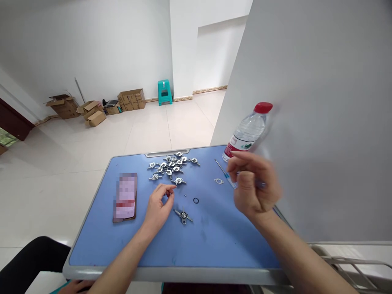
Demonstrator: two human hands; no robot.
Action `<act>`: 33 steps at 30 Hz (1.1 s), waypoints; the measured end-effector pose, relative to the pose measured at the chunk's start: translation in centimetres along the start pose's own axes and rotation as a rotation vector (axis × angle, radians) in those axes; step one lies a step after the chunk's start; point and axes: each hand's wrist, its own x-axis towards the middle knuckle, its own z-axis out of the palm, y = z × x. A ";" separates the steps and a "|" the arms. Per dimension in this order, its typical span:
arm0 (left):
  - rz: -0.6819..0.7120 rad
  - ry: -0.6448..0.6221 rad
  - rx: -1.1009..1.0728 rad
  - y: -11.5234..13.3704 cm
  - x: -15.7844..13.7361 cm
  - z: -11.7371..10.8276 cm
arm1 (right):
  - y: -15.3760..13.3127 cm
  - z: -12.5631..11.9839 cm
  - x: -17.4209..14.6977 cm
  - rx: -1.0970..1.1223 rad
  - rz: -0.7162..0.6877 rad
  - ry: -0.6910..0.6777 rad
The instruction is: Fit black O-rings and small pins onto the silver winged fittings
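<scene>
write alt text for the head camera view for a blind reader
A person's left hand is near a cluster of small metal parts on a blue table; the right hand, blurred, is raised near a red-capped bottle. A phone lies left of both hands.

The left grip [159,202] is near metal parts [178,181] on the blue worktop [211,243]; the right grip [255,185], blurred, is near a bottle [249,128].

A lane separates fittings [175,168] and gasket [215,180] (the bottle [245,134] blocks farther right).
</scene>
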 end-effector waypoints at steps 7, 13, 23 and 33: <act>-0.013 -0.085 0.027 -0.5 0.2 0.1 | 1.3 1.2 -2.4 -0.223 0.143 -0.783; -0.027 -0.124 0.043 -0.5 0.1 0.2 | 1.2 3.1 -4.4 -0.390 0.252 -1.132; -0.040 -0.125 0.029 -0.7 0.0 0.2 | 1.0 3.9 -4.8 -0.476 0.282 -1.203; -0.075 -0.143 -0.008 -0.2 0.0 0.0 | 1.1 3.4 -5.0 -0.444 0.154 -1.136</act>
